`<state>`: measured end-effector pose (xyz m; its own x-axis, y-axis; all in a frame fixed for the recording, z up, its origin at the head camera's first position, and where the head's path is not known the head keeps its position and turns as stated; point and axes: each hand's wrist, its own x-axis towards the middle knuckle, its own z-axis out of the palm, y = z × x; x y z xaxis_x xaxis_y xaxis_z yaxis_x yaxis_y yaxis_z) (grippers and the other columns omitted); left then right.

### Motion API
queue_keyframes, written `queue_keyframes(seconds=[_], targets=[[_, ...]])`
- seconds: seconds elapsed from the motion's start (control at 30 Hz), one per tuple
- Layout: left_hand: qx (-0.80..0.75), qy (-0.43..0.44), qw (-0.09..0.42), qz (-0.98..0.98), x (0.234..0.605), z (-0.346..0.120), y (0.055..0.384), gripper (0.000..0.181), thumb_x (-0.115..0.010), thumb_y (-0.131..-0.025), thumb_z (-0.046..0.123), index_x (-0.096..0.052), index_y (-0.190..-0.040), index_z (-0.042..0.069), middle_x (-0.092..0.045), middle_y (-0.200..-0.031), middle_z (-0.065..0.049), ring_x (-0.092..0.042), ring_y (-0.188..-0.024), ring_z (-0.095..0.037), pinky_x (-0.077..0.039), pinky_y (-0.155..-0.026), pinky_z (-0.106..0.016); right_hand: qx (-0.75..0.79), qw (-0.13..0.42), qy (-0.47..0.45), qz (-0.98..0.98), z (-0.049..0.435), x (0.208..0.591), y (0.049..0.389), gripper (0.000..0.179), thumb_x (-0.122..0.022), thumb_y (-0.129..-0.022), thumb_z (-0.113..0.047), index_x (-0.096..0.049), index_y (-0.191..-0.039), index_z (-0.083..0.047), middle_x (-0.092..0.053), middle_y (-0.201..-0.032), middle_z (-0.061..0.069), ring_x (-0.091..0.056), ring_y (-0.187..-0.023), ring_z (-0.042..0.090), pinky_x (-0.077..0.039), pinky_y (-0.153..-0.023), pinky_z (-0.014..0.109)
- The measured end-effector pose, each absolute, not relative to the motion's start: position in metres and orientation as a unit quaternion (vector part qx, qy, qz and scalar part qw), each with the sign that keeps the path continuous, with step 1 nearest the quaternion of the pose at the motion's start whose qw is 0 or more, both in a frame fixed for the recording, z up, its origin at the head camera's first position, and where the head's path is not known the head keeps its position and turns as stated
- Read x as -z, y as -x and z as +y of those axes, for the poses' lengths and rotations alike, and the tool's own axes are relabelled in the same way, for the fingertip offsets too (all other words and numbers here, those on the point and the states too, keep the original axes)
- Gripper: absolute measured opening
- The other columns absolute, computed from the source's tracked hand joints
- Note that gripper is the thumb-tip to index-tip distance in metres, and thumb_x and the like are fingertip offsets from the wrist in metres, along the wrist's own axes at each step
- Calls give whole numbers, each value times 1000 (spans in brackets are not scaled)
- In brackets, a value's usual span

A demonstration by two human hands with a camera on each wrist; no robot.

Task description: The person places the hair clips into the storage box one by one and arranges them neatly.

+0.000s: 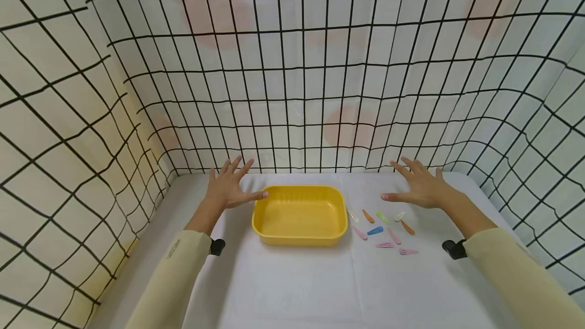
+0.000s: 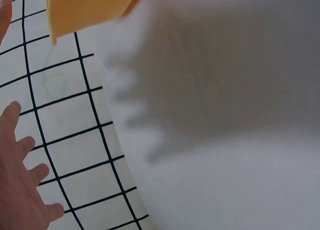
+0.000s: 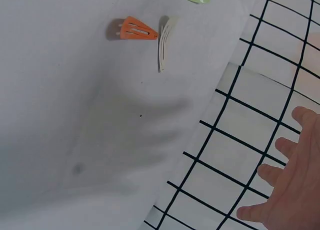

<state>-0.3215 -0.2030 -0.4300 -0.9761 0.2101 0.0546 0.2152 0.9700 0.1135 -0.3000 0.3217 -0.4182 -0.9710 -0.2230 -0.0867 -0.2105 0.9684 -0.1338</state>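
My left hand [image 1: 227, 188] hovers with spread fingers at the left end of a yellow plastic basin [image 1: 299, 241], its thumb near the rim. Several snap hair clips lie loose on the table to the right of the basin: a blue one [image 1: 375, 230], a green one [image 1: 383, 217], pink ones [image 1: 384, 245], white ones and orange ones. Above and beyond the clips, my right hand [image 1: 420, 187] is held out, fingers spread, holding nothing. In the right wrist view an orange clip [image 3: 137, 29] lies beside a white clip [image 3: 165, 44], both apart from that hand.
A white cloth covers the table [image 1: 292, 288]. White walls with a black grid [image 1: 301, 70] enclose the back and both sides. Each wrist wears a black strap, and the sleeves are pale yellow. Hand shadows fall on the cloth.
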Motion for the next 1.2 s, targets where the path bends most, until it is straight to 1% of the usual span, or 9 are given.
queue_keyframes(seconds=[0.17,0.3,0.47,0.57,0.67,0.77,0.9,1.07,1.2], targets=[[95,117,23,-988,435,-203,317,111,-53,-76,89,-16,-166,35,-20,-171,-11,-28,-152,-49,-19,-120,-72,71,36,123,989,329,423,292,110,-54,-84,-81,-20,-165,-14,-12,-168,26,-17,-151,56,-16,-109,86],[120,122,32,-985,440,-205,313,108,-55,-78,87,-20,-165,34,-26,-169,-13,-35,-148,-50,-29,-116,-72,88,29,128,987,336,427,283,106,-56,-86,-78,-24,-164,-13,-15,-168,27,-22,-148,57,-31,-103,83],[166,118,25,-979,448,-206,305,103,-58,-79,84,-27,-164,33,-28,-168,-13,-36,-148,-47,-36,-111,-73,111,25,129,985,342,432,273,103,-58,-87,-75,-27,-163,-13,-20,-166,27,-26,-146,58,-34,-101,82],[202,107,9,-974,453,-205,300,102,-58,-79,83,-26,-164,36,-26,-168,-11,-34,-150,-46,-38,-108,-73,119,19,131,984,343,434,268,101,-59,-88,-74,-30,-161,-11,-23,-164,28,-28,-145,58,-34,-102,81],[230,96,0,-968,459,-203,296,99,-59,-80,82,-25,-163,40,-29,-167,-10,-38,-147,-44,-40,-108,-71,125,13,130,984,343,436,264,100,-59,-88,-73,-33,-160,-8,-25,-163,29,-29,-145,57,-35,-103,81],[252,95,-1,-963,463,-201,292,97,-62,-82,78,-27,-163,38,-35,-162,-13,-51,-136,-40,-47,-105,-65,132,8,127,983,342,440,260,98,-59,-89,-72,-36,-159,-6,-27,-162,29,-31,-144,56,-36,-102,80],[288,100,-2,-953,467,-197,287,93,-66,-86,68,-29,-163,32,-44,-152,-17,-62,-110,-31,-56,-90,-48,145,-3,128,981,345,449,256,94,-59,-90,-70,-40,-157,-7,-32,-159,29,-35,-142,54,-37,-102,79],[327,93,6,-941,476,-191,282,86,-70,-89,57,-35,-162,29,-54,-131,-16,-60,-88,-22,-53,-76,-32,166,-17,129,978,350,461,252,88,-61,-92,-67,-44,-154,-7,-41,-152,26,-47,-134,49,-43,-100,73],[353,80,21,-932,484,-185,278,77,-71,-91,48,-43,-158,23,-60,-108,-12,-57,-78,-19,-48,-68,-27,184,-23,127,974,354,471,250,82,-64,-92,-62,-49,-151,-7,-52,-140,23,-58,-119,41,-53,-88,61]])
